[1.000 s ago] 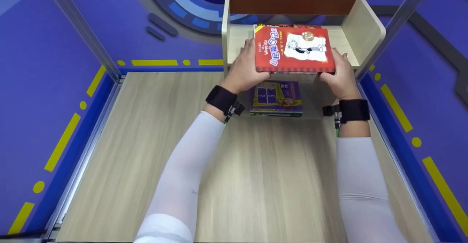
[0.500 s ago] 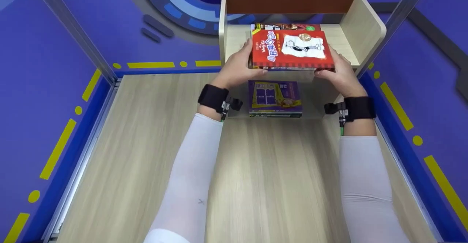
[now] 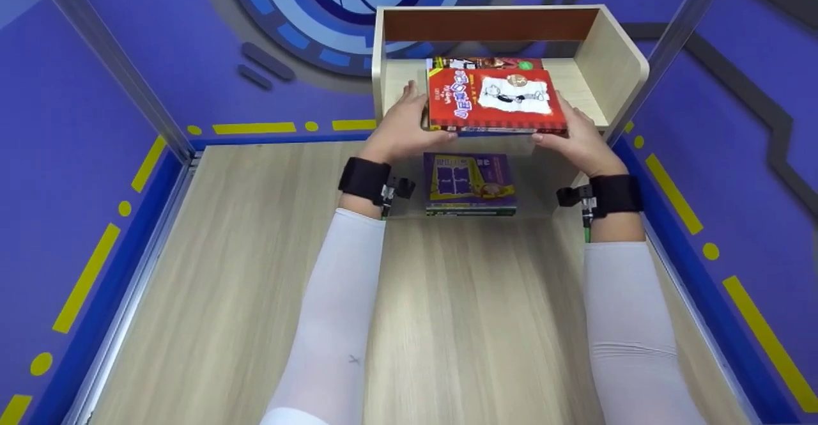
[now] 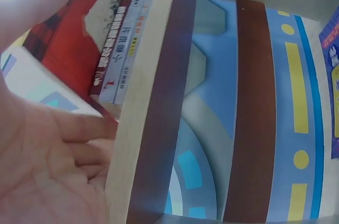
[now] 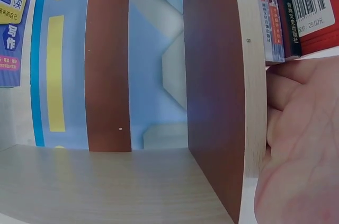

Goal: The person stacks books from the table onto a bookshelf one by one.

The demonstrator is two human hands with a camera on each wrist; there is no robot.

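Observation:
In the head view, a red paperback with a white cartoon panel lies between my two hands at the front of the upper shelf. My left hand grips its left side, thumb along the near edge. On the opposite side my right hand holds it the same way. Behind the red book, the top of another colourful book shows. The left wrist view has several thin book spines stacked beside the red cover at the shelf edge. A barcode label on red shows in the right wrist view.
The small wooden bookshelf has upright side panels and a back rail. On its lower level lies a short stack of books topped by a purple one. A wood-grain table extends in front, between blue walls.
The red book has tipped flatter and come down toward the shelf in both hands, showing more of the book behind. The head view has shifted slightly.

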